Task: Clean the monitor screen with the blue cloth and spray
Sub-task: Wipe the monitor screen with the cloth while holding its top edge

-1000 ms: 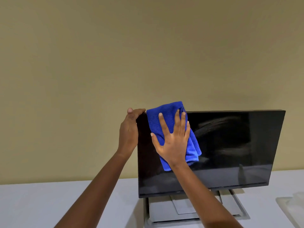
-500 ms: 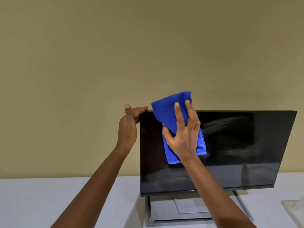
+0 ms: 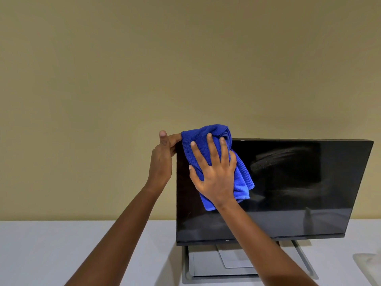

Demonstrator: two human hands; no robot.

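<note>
A black monitor (image 3: 288,193) with a dark, switched-off screen stands on a grey frame stand on a white table. My right hand (image 3: 214,174) presses a bunched blue cloth (image 3: 241,178) flat against the screen's upper left part, fingers spread and straight. The cloth's top pokes above the monitor's upper edge. My left hand (image 3: 162,159) grips the monitor's top left corner, thumb up at the front and fingers curled behind. No spray bottle is visible.
The white table (image 3: 61,254) runs along a plain tan wall (image 3: 185,69). The monitor's stand base (image 3: 206,265) sits under the screen. A pale, blurred object (image 3: 369,263) lies at the table's right edge.
My right hand has slid the cloth left towards the top corner and spread its fingers flat again. The left hand keeps its grip on the corner.
</note>
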